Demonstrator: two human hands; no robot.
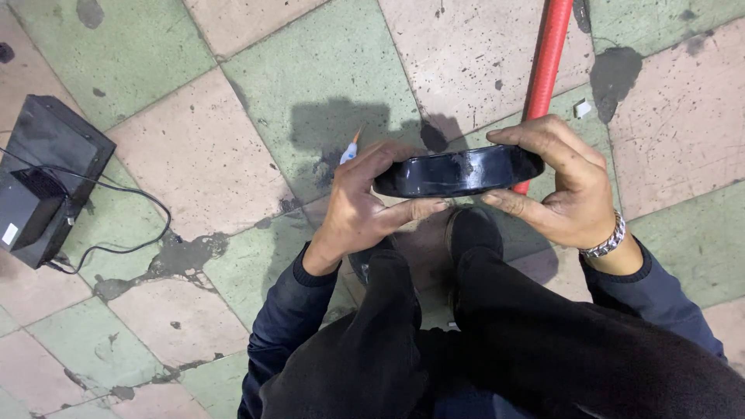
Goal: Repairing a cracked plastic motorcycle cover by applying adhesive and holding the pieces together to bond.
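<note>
Knees (pixel 466 334) below, both hands, left (pixel 358 206) and right (pixel 563 186), clamp the black oval part (pixel 458 172); keep your grip level, thumbs underneath.

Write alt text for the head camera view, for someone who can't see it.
Seen from above, a left hand and right hand hold a flat black oval object edge-on over a worn checkered tile floor, with a red pole behind and a black box at left.
</note>
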